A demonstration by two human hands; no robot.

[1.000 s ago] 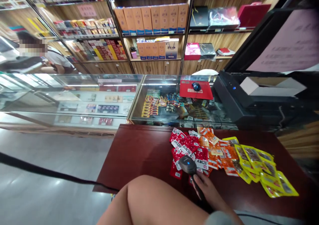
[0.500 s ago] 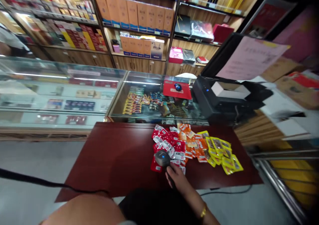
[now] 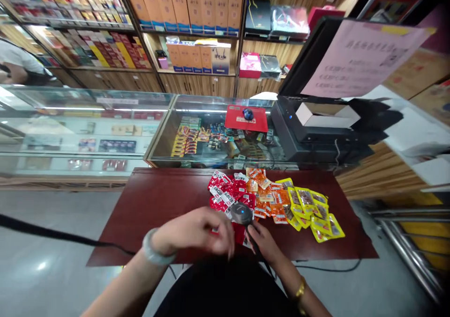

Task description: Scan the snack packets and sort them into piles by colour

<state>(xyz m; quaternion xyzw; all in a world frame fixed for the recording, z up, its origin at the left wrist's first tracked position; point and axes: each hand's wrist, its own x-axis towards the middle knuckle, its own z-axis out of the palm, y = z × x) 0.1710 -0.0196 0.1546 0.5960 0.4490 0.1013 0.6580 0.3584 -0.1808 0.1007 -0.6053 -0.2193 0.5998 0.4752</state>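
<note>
Handheld barcode scanner (image 3: 241,214), just below frame centre, is gripped by the right hand (image 3: 264,243) over red sachets (image 3: 218,184). The left hand (image 3: 198,228) is curled, its contents unclear. Sachets already lie grouped by colour; how many are scanned can't be told.

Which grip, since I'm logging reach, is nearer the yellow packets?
Right. The right grip, around the scanner, is to the near left of the yellow packets; the left grip is farther left, beyond the right one.
</note>
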